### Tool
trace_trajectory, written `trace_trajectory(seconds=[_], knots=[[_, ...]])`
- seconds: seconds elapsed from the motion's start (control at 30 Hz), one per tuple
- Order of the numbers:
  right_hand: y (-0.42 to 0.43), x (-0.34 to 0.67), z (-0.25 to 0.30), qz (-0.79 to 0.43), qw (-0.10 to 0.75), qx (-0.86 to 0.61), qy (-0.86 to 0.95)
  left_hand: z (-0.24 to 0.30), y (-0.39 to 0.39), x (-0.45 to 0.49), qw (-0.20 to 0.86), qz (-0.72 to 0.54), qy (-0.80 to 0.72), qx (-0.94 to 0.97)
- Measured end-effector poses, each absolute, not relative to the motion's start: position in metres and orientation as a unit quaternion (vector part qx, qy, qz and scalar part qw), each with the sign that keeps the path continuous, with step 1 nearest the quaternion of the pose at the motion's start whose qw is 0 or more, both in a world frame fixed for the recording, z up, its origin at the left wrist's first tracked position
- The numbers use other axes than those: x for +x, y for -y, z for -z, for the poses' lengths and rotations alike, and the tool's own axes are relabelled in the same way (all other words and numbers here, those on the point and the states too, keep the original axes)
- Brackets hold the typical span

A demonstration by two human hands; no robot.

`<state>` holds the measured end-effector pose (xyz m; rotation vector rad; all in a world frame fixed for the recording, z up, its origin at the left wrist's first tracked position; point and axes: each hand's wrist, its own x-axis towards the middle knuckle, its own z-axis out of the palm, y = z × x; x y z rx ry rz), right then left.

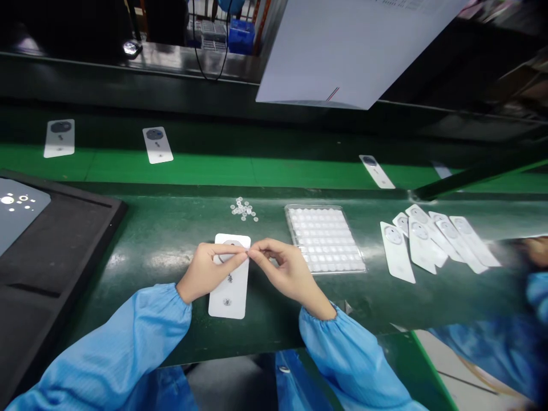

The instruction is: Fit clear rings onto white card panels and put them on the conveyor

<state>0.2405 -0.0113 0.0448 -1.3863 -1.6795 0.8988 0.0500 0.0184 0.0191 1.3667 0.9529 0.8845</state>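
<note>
A white rectangular card with a grey circle near its top and small dark marks (228,291) lies flat on the bench in front of me. Over its upper part, my left hand (213,269) is closed in a pinch. My right hand (285,268) pinches too, its fingertips meeting the left ones near the card's right edge. Whatever sits between the fingertips is too small to name. Just beyond the card is a loose cluster of small clear discs (244,209). A clear tray of rounded white pieces (325,238) rests right of my right hand.
Several similar white cards (428,237) lie overlapped at the right, near a co-worker's blue sleeve (492,348). More cards (157,145) sit on the green belt (205,169) behind. A black tray (55,262) stands at left. A white sheet (338,51) hangs overhead.
</note>
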Motion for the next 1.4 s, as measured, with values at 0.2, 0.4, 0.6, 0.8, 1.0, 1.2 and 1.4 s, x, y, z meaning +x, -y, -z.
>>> trace_trajectory(seconds=[0.2, 0.4, 0.6, 0.8, 1.0, 1.2, 1.4], knots=[[0.014, 0.238, -0.045, -0.475, 0.405, -0.540, 0.565, -0.020, -0.014, 0.054, 0.576, -0.417, -0.385, 0.588], [0.017, 0.235, -0.045, -0.448, 0.400, -0.568, 0.564, -0.015, -0.014, 0.053, 0.581, -0.409, -0.403, 0.577], [0.017, 0.225, -0.038, -0.379, 0.407, -0.601, 0.574, -0.017, -0.012, 0.051, 0.602, -0.415, -0.379, 0.567], [0.017, 0.223, -0.037, -0.362, 0.391, -0.618, 0.578, -0.020, -0.011, 0.050, 0.645, -0.401, -0.357, 0.543], [0.017, 0.219, -0.033, -0.353, 0.403, -0.629, 0.564, -0.015, -0.011, 0.050, 0.647, -0.396, -0.371, 0.536], [0.018, 0.213, -0.030, -0.353, 0.424, -0.631, 0.546, -0.015, -0.011, 0.051, 0.658, -0.400, -0.376, 0.515], [0.010, 0.225, -0.034, -0.388, 0.426, -0.619, 0.534, -0.023, -0.010, 0.048, 0.694, -0.398, -0.362, 0.479]])
